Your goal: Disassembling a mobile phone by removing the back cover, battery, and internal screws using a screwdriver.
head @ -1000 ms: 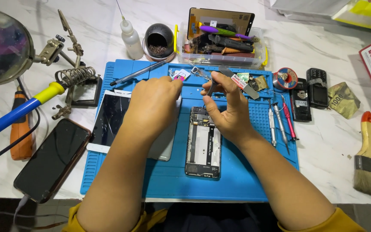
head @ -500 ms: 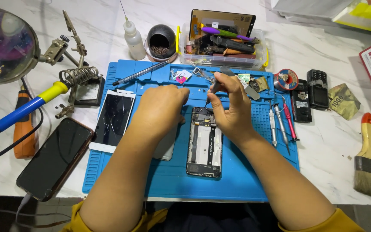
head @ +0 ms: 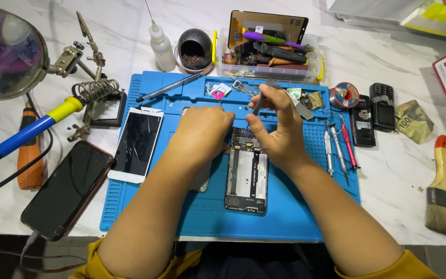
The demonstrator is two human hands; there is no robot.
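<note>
Around the blue mat point(head: 285, 222), items were counted as follows. One opened phone point(head: 247, 173) is recorded at its centre. Two intact handsets are noted left of the mat: one white phone point(head: 137, 144) and one black phone point(head: 68, 188). Two small keypad phones point(head: 372, 113) are logged to its right, with one paintbrush point(head: 444, 194). Three slim screwdrivers point(head: 338, 147) are counted on its right edge.

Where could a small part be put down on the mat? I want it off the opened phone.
The blue mat is bare along its near edge, below the opened phone and between the forearms. Its lower left, below the white screen panel, is also free. The far strip by the parts box and the screwdrivers are crowded.
</note>
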